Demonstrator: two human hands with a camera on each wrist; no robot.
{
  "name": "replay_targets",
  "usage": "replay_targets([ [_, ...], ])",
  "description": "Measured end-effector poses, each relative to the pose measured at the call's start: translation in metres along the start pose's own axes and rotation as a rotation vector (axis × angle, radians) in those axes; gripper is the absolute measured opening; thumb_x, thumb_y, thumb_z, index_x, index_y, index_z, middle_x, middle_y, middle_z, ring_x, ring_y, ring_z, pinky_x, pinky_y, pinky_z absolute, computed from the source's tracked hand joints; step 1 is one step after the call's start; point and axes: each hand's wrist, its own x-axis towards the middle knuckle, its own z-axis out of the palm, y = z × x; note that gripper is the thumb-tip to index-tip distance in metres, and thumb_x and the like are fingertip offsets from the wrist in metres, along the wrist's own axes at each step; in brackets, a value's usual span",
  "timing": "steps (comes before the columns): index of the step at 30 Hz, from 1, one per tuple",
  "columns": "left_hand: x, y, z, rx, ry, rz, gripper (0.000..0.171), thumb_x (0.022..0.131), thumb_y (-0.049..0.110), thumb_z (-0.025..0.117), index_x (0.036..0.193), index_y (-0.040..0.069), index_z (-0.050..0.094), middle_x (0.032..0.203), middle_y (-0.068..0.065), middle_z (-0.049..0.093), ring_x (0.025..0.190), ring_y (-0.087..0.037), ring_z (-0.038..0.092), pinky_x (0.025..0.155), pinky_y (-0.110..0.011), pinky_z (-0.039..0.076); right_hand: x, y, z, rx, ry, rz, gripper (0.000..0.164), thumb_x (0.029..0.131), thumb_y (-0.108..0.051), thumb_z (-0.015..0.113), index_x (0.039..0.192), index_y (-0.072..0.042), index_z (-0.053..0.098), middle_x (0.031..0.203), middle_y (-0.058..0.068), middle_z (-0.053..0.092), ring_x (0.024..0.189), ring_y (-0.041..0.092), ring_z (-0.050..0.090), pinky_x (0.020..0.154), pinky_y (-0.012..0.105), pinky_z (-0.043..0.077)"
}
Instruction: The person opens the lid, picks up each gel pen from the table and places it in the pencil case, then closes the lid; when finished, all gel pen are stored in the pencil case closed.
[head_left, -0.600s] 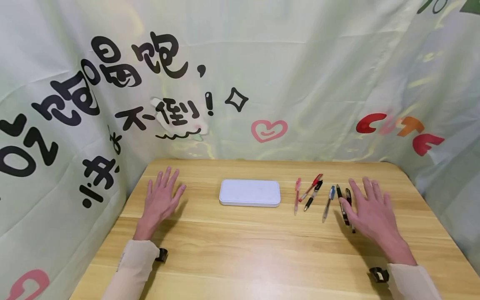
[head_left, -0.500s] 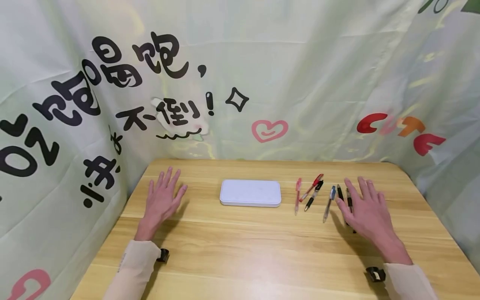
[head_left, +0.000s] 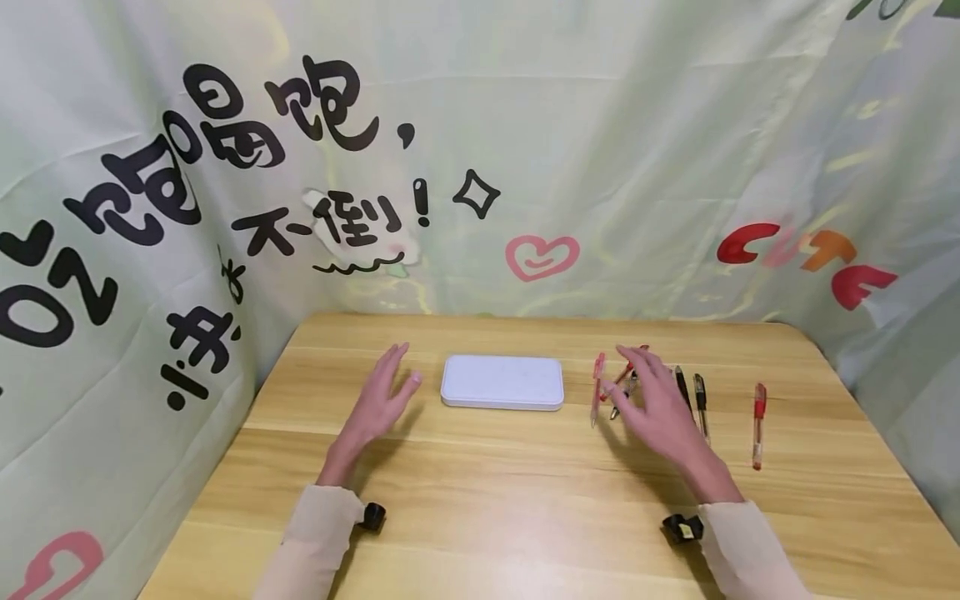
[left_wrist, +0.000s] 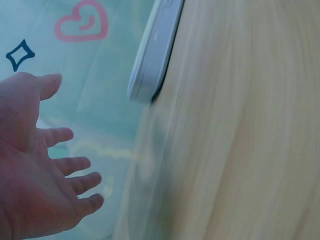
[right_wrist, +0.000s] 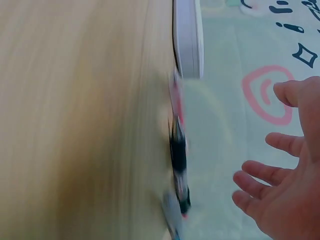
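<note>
A flat pale lavender case point(head_left: 502, 382) lies closed near the back middle of the table. To its left, my left hand point(head_left: 372, 406) is held above the wood, fingers extended and thumb apart, holding nothing. My right hand point(head_left: 663, 415) hovers over the pens with spread fingers, also holding nothing. It partly covers a red pen and a black pen point(head_left: 624, 402); the blue-capped pen is hidden beneath it in the head view. A pink pen point(head_left: 597, 390) lies between that hand and the case. In the right wrist view, the black pen point(right_wrist: 179, 155) shows beyond the fingers.
Two dark pens point(head_left: 701, 404) lie right of the right hand. Farther right is a red-capped pen point(head_left: 759, 425). The wooden table point(head_left: 480, 500) meets a printed fabric curtain point(head_left: 637, 167) at the back and sides. Each wrist carries a small black camera point(head_left: 682, 529).
My left hand has moved right, closer to the case, and turned sideways. My right hand has shifted left over the pens, uncovering the red-capped pen at the right.
</note>
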Motion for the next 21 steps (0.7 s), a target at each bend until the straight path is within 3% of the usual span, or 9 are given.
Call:
replay_targets([
  [6,0.003,0.011,0.024,-0.155,-0.072,-0.078,0.085,0.099,0.043,0.068,0.163,0.01,0.023,0.167,-0.017,0.025,0.151,-0.042,0.024,0.118,-0.066,0.024,0.011,-0.013,0.022,0.185,-0.082,0.027,0.063,0.102,-0.031,0.065,0.156,-0.009,0.04,0.154,0.021,0.043,0.138,0.045,0.042,0.105,0.072,0.037],
  [12,0.006,0.011,0.045,-0.163,-0.13,-0.194,0.105,0.091,0.05,0.076,0.165,0.009,0.014,0.169,-0.016,0.02,0.152,-0.049,0.009,0.118,-0.07,0.017,0.026,-0.024,0.051,0.334,-0.174,0.062,0.069,0.097,-0.02,0.074,0.155,-0.004,0.04,0.157,0.021,0.041,0.142,0.044,0.039,0.114,0.061,0.036],
  [15,0.009,0.013,0.053,-0.162,-0.126,-0.183,0.108,0.088,0.044,0.081,0.164,0.007,0.015,0.169,-0.017,0.02,0.152,-0.052,0.005,0.118,-0.071,0.011,0.03,-0.027,0.064,0.37,-0.215,0.074,0.074,0.094,-0.018,0.076,0.156,-0.005,0.038,0.16,0.02,0.037,0.146,0.043,0.034,0.118,0.059,0.031],
  [21,0.017,0.02,0.075,-0.141,-0.066,-0.087,0.11,0.081,0.028,0.088,0.16,-0.006,0.018,0.16,-0.027,0.034,0.15,-0.043,0.025,0.124,-0.057,-0.006,0.037,-0.025,0.076,0.418,-0.287,0.101,0.084,0.09,-0.007,0.08,0.158,0.003,0.031,0.16,0.028,0.031,0.142,0.047,0.039,0.112,0.058,0.04],
])
